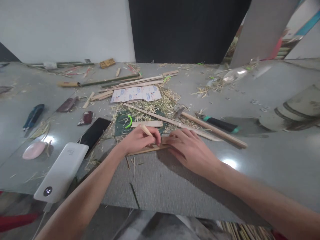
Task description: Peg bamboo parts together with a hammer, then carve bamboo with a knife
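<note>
1. Here, just nearside of the green mat [120, 129], pinching one pale stick [145, 129] in the left hand [142, 137], thumb side up; upper end poking out above the narrow grip, lower end hidden by curled fingers.
2. Also nearside of the mat, bearing down with the bent fingers of the right hand [186, 146] on one wooden strip [146, 151], near the right end; cannot tell whether pinched or only pressed.
3. Passing under the left hand, that same strip, with the stick directly above.
4. Counting on the mat now: one short slat [150, 124], one bright green curl [129, 122].
5. Left of the mat: one black phone [96, 133], one white power bank [62, 170], two maroon pieces [85, 118], one blue-handled tool [34, 115], one pink oval object [34, 150].
6. Right of the mat: one hammer [212, 128], one black-and-green handle [221, 124].
7. Beyond the mat: one printed sheet [136, 94], one yellow block [107, 63], plus loose straw [170, 100], too tangled to count.
</note>
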The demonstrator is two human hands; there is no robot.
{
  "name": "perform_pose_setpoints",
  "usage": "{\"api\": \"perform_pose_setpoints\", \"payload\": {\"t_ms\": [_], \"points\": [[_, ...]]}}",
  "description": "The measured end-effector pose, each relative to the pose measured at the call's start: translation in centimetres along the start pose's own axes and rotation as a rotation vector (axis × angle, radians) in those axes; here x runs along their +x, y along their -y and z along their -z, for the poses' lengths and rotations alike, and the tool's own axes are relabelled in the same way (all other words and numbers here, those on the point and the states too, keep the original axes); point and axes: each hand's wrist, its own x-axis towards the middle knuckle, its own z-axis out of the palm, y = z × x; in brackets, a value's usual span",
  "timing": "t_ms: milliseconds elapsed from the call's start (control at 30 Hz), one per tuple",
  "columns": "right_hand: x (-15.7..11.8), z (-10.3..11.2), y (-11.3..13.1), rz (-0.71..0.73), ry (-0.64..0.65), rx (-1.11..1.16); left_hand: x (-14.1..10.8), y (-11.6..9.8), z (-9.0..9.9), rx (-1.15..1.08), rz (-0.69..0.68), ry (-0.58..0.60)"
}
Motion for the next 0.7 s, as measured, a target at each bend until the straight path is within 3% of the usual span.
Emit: {"api": "perform_pose_setpoints", "payload": {"t_ms": [133, 367, 467, 533, 600, 700], "points": [[-0.2, -1.5, -0.3, -0.029, -0.019, 0.063, 0.1, 0.6, 0.4, -0.022, -0.021, -0.015], [-0.5, -1.7, -0.6, -0.001, -0.053, 0.065, -0.1, 0.5, 0.6, 0.118, -0.298, 0.103], [-0.4, -1.6, -0.3, -0.007, -0.041, 0.072, -0.3, 0.3, 0.6, 0.056, -0.402, 0.095], [-0.3, -1.5, -0.2, -0.013, -0.03, 0.073, -0.3, 0.4, 0.8, -0.052, -0.456, -0.011], [-0.2, -1.4, -0.2, -0.016, -0.032, 0.07, -0.3, 0.7, 1.1, -0.092, -0.42, -0.218], [-0.2, -1.4, -0.4, -0.011, -0.039, 0.056, 0.0, 1.2, 1.4, 0.211, -0.211, -0.502]]}}
